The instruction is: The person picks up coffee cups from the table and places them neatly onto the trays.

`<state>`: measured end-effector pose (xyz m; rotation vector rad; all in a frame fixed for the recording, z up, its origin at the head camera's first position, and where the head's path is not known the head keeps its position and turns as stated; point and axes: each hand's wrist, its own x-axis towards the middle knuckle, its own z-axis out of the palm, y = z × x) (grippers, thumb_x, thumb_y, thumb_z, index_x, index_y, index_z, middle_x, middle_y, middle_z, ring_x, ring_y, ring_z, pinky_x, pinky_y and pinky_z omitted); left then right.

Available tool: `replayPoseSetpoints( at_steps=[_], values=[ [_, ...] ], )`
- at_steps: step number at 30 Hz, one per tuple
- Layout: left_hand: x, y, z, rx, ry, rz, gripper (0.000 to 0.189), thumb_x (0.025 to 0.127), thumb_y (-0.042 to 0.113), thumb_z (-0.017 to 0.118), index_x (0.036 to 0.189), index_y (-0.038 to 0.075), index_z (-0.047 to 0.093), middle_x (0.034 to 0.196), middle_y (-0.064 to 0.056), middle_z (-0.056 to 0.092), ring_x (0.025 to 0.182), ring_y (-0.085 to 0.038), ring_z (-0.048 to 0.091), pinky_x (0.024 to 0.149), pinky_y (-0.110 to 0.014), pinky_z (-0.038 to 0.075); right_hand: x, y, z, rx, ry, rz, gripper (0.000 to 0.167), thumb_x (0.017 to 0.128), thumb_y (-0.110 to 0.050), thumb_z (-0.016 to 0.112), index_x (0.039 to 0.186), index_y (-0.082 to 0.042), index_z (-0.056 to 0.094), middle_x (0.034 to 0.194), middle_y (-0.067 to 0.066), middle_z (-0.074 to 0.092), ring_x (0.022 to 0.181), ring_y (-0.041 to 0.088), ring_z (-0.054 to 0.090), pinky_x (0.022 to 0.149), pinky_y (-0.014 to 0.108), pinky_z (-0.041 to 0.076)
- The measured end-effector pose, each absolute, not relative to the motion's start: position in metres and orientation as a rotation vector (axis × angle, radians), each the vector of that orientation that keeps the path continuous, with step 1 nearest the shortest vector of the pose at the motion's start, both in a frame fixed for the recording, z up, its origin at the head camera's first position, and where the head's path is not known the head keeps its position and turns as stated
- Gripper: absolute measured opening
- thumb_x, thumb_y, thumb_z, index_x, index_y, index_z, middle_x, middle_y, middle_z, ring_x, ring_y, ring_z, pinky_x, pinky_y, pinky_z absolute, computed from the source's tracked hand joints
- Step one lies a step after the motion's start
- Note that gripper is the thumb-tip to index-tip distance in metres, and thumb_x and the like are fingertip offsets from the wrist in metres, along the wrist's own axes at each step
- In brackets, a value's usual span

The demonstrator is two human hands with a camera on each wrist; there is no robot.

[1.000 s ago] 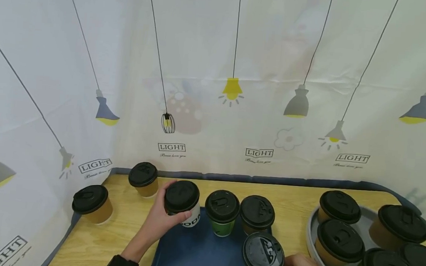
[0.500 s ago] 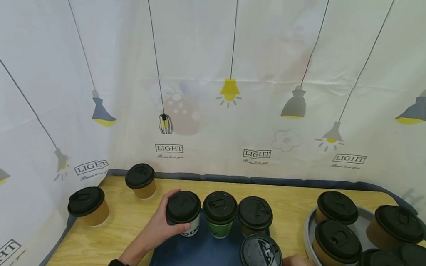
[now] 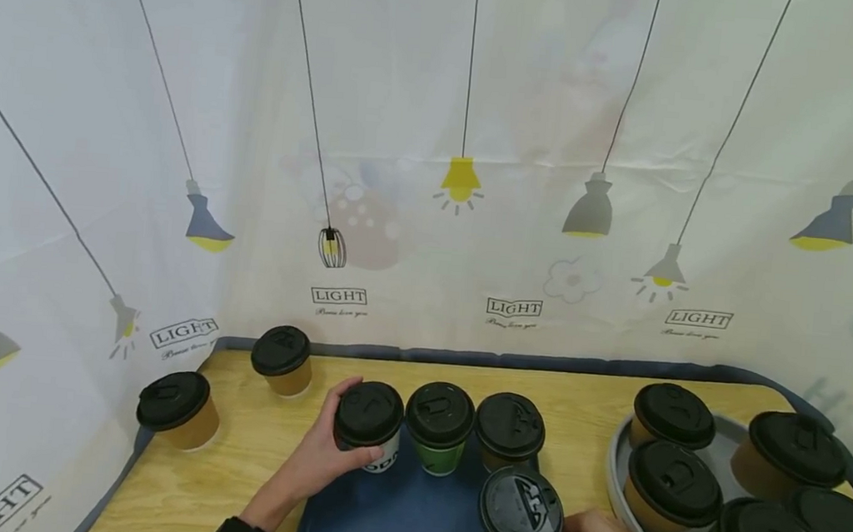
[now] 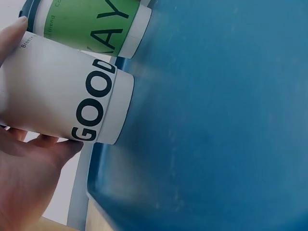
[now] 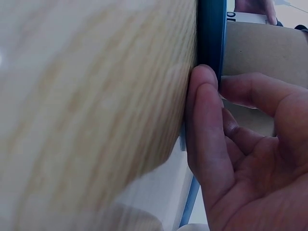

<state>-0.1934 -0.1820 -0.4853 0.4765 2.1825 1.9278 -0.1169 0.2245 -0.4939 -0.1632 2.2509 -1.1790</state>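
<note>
My left hand [image 3: 329,450] grips a white paper cup [image 4: 62,89] with a black lid, fingers and thumb around its side. The cup, printed GOOD, stands upright at the far left corner of a blue tray [image 3: 407,515]. Right beside it is a green cup [image 3: 441,458] with a black lid, then a brown cup [image 3: 510,427]. A further brown cup with a glossy dark lid [image 3: 520,511] stands nearer, at the tray's right side. My right hand [image 5: 250,149] pinches the tray's right rim, thumb on the inner side and fingers outside, close to that cup.
Two lidded brown cups [image 3: 178,410] [image 3: 281,361] stand on the wooden table [image 3: 175,497] left of the tray. At right, a round grey tray [image 3: 616,473] holds several lidded cups. A printed cloth [image 3: 427,66] hangs behind the table.
My left hand has brought the white cup slightly right and down, closer to the green cup, and has since stayed there. My right hand remains at the tray rim.
</note>
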Motion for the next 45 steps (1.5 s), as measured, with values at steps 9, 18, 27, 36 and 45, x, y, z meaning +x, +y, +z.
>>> replayPoseSetpoints(
  at_steps=[9,18,27,36,45],
  values=[
    [-0.191,-0.193,-0.485,0.592,2.210,1.947,0.127,0.087,0.027,0.087,0.165,0.034,-0.014,0.173,-0.013,0.006,0.154,-0.041,0.022,0.118,-0.053,0.034,-0.118,0.226,-0.498,-0.093,2.242,-1.168,0.015,0.098,-0.012,0.064,0.093,-0.006,0.077,0.077,0.002,0.069,0.069,0.018,0.061,0.065,0.038,0.052],
    [-0.169,-0.214,-0.481,0.342,2.464,2.331,0.050,0.107,-0.001,0.050,0.155,-0.002,0.036,0.148,-0.021,0.050,0.138,-0.021,0.053,0.107,-0.026,0.047,-0.120,0.224,-0.499,-0.133,2.226,-1.187,0.014,0.098,-0.011,0.064,0.094,-0.006,0.076,0.076,0.002,0.068,0.068,0.018,0.061,0.063,0.037,0.051],
    [-0.174,-0.223,-0.476,0.242,2.602,2.662,0.032,0.106,-0.002,0.053,0.133,-0.017,0.046,0.121,-0.013,0.062,0.115,-0.018,0.061,0.097,-0.018,0.049,-0.120,0.223,-0.499,-0.093,2.238,-1.170,0.015,0.098,-0.013,0.064,0.096,-0.005,0.077,0.079,0.003,0.070,0.071,0.020,0.063,0.066,0.040,0.054],
    [-0.184,-0.232,-0.473,-0.095,2.756,2.586,0.052,0.102,0.007,0.065,0.145,-0.006,0.038,0.141,-0.014,0.043,0.132,-0.022,0.045,0.108,-0.024,0.040,-0.119,0.218,-0.494,-0.144,2.247,-1.172,0.015,0.099,-0.010,0.063,0.092,-0.004,0.075,0.077,0.002,0.069,0.070,0.019,0.063,0.066,0.039,0.054],
    [-0.197,-0.244,-0.480,-0.276,2.806,2.318,0.085,0.096,0.026,0.078,0.159,0.007,0.024,0.163,-0.012,0.024,0.153,-0.029,0.024,0.122,-0.051,0.025,-0.120,0.219,-0.498,-0.117,2.248,-1.167,0.015,0.099,-0.013,0.064,0.093,-0.005,0.076,0.077,0.002,0.069,0.069,0.020,0.063,0.065,0.039,0.053]
  ],
)
